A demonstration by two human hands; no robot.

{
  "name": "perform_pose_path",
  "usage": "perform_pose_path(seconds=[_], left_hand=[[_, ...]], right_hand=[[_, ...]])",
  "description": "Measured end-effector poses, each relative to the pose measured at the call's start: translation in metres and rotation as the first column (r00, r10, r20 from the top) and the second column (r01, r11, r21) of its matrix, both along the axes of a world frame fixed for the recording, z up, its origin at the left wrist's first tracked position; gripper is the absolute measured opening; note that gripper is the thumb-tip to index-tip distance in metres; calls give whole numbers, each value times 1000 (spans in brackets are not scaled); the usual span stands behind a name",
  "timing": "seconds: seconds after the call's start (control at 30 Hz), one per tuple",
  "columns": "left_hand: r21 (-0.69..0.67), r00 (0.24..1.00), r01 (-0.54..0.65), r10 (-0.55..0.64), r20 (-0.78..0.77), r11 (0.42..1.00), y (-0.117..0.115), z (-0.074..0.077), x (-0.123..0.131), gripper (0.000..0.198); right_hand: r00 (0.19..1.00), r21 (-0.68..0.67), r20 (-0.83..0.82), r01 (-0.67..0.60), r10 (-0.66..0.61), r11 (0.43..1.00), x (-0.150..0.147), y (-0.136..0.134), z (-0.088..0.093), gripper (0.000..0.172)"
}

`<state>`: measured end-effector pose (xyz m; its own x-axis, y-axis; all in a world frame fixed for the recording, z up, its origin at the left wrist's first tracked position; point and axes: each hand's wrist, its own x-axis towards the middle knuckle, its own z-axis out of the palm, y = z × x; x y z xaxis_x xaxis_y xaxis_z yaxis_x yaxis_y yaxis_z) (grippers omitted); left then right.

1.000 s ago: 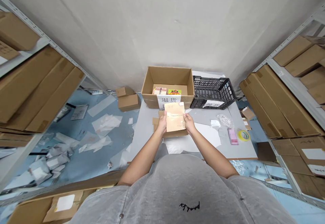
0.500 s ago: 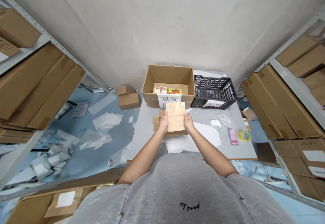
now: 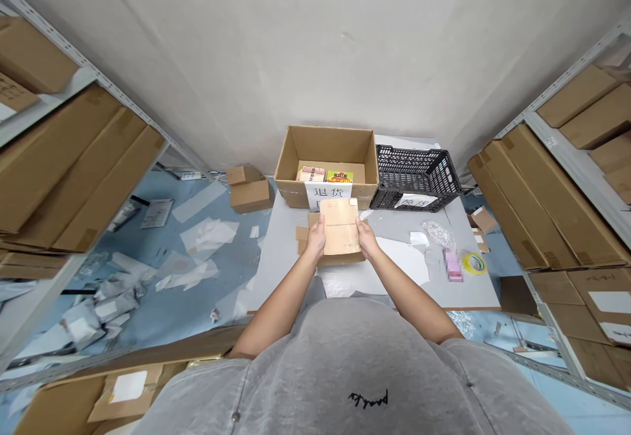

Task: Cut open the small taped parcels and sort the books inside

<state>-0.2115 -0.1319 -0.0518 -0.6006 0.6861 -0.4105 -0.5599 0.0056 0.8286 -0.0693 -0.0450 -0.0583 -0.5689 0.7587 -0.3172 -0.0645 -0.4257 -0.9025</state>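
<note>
Both my hands hold a tan book (image 3: 341, 227), flat and rectangular, with a line of small print across its cover and a small white patch at its top right corner. My left hand (image 3: 316, 238) is closed on its left edge, thumb on top. Gripping the right edge is my right hand (image 3: 366, 238), also with its thumb on the face. Beneath the book lies an open small cardboard box (image 3: 302, 240), mostly hidden by it. Just beyond stands a large open carton (image 3: 286, 188) with a white lettered sheet on its front and a few colourful packs (image 3: 311, 174) inside.
A black plastic crate (image 3: 417, 172) stands right of the carton on the white table (image 3: 276, 251). To the right lie bubble wrap (image 3: 438, 232), a pink item (image 3: 452, 265) and a tape roll (image 3: 474, 263). Shelves with cartons (image 3: 562, 192) flank both sides; scraps litter the floor.
The book has shifted very slightly to the left in my hands. My grip on it is unchanged.
</note>
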Motion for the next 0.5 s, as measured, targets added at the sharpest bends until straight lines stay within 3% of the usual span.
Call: perform_pose_path(seconds=[0.1,0.17,0.27,0.37,0.5], left_hand=[[-25,999,7,-8,-39,1000,-1,2,-5,59],[-21,996,6,-8,-94,1000,-2,6,-8,60],[12,983,0,2,-184,1000,-3,12,-6,56],[4,955,35,-32,-296,999,-3,16,6,41],[-29,850,112,-111,-515,993,-6,17,18,28]], right_hand=[[989,152,134,45,-66,987,4,6,2,59],[971,320,192,74,-142,944,8,6,5,55],[980,460,180,-10,-82,888,7,-4,11,62],[986,428,147,-136,80,894,-2,-20,18,74],[996,269,-22,-75,84,960,-10,-22,24,79]])
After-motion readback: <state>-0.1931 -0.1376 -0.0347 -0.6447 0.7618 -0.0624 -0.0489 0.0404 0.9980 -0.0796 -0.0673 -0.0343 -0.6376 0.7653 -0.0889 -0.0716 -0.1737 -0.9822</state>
